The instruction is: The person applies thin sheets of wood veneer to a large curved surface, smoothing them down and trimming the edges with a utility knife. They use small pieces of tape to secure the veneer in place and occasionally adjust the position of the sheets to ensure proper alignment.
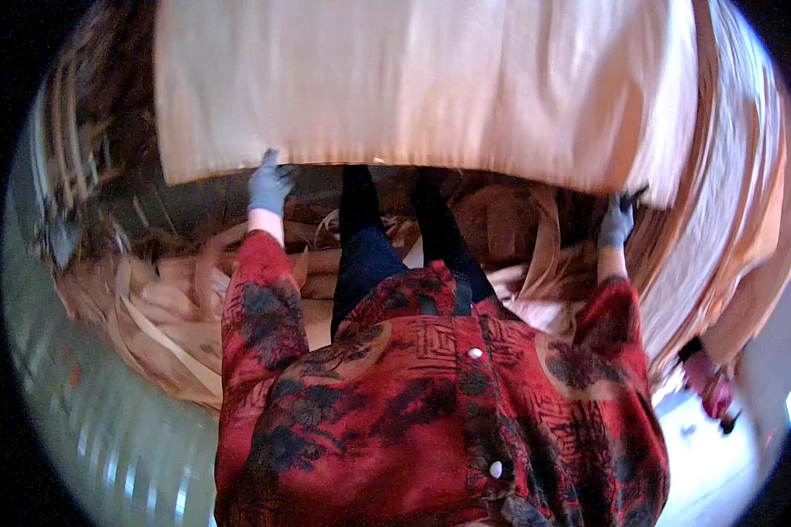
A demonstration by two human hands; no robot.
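Note:
A wide, pale tan sheet of wood veneer (422,83) spans the upper middle of the view, its near edge bowed. My left hand (271,184), in a grey glove, grips that near edge toward its left end. At the right end of the same edge, my right hand (617,221) is closed on the sheet, also gloved in grey with darker fingertips. The fingers are partly hidden and slightly blurred on both hands. Red patterned sleeves cover both of my forearms.
A tall stack of veneer sheets (721,167) rises close by on the right. Loose veneer strips and scraps (171,294) lie around my legs. Dark machinery or framework (79,167) stands at the left. Another person (710,386) in red is at the lower right.

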